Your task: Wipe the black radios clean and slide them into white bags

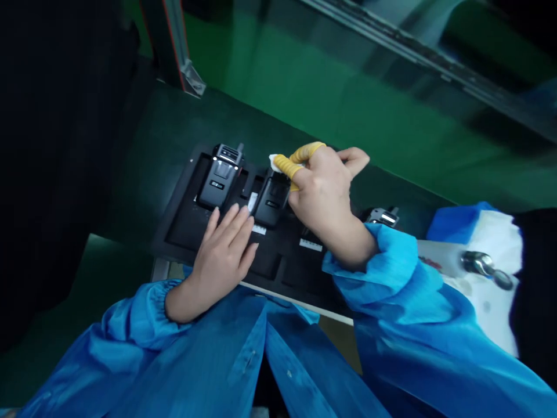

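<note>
Fingers of the right hand (324, 197) pinch a white wipe (274, 161) at the middle device's (270, 203) twelve o'clock, while the left hand (224, 249) lies flat, fingers together, on the black tray (183, 229) at its seven.

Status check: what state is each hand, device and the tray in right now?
tray, lying flat, holding the devices
left hand, open, flat on the tray
left device, seated in the tray, untouched
middle device, seated in the tray, touched at its top
white wipe, pressed against the middle device's top
right hand, grip shut on the white wipe
right device, mostly hidden behind the right hand's wrist
</note>
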A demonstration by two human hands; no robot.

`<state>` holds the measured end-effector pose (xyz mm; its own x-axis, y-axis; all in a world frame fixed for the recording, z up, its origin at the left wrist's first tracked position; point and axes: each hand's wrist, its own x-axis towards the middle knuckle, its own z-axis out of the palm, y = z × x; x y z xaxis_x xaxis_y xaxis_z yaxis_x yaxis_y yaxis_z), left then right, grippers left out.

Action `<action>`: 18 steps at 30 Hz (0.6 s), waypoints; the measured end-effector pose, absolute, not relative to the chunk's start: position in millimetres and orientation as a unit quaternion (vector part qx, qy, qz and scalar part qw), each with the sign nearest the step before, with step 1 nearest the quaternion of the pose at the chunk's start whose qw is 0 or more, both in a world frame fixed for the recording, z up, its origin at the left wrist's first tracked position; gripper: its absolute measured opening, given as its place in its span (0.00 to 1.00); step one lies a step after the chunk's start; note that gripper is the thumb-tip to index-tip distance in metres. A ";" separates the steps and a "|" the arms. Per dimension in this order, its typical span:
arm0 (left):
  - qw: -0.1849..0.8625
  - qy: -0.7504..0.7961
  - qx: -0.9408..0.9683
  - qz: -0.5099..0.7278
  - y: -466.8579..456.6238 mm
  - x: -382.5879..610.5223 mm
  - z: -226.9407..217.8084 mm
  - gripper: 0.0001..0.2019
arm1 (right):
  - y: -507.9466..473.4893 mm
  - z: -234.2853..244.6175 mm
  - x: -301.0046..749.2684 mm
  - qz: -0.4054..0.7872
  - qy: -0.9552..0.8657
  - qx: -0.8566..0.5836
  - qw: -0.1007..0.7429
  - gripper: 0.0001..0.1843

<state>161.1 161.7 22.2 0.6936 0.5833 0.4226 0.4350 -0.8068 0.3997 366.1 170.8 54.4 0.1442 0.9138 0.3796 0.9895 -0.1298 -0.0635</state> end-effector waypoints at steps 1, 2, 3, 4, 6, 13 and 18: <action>0.124 0.301 0.905 0.275 165.9 156.7 22.5 0.18 | 182.7 54.0 362.5 -0.119 -0.652 -0.734 0.151 0.20; 0.116 0.321 0.900 0.272 169.9 152.3 22.0 0.19 | 194.5 53.3 358.2 -0.111 -0.661 -0.727 0.149 0.20; 0.111 0.340 0.895 0.266 173.5 148.4 20.8 0.20 | 205.8 52.5 353.4 -0.103 -0.671 -0.720 0.145 0.20; 0.109 0.354 0.892 0.259 176.3 145.1 19.0 0.21 | 216.4 51.7 348.1 -0.093 -0.680 -0.714 0.138 0.20; 0.115 0.369 0.889 0.247 179.7 140.9 14.4 0.23 | 234.0 50.2 337.2 -0.073 -0.694 -0.706 0.120 0.22; 0.099 0.362 0.892 0.251 179.8 141.1 7.9 0.22 | 239.6 45.4 325.3 -0.038 -0.736 -0.668 0.099 0.24; 0.116 0.366 0.890 0.246 178.8 141.5 10.1 0.23 | 223.4 42.1 342.7 -0.044 -0.739 -0.665 0.100 0.23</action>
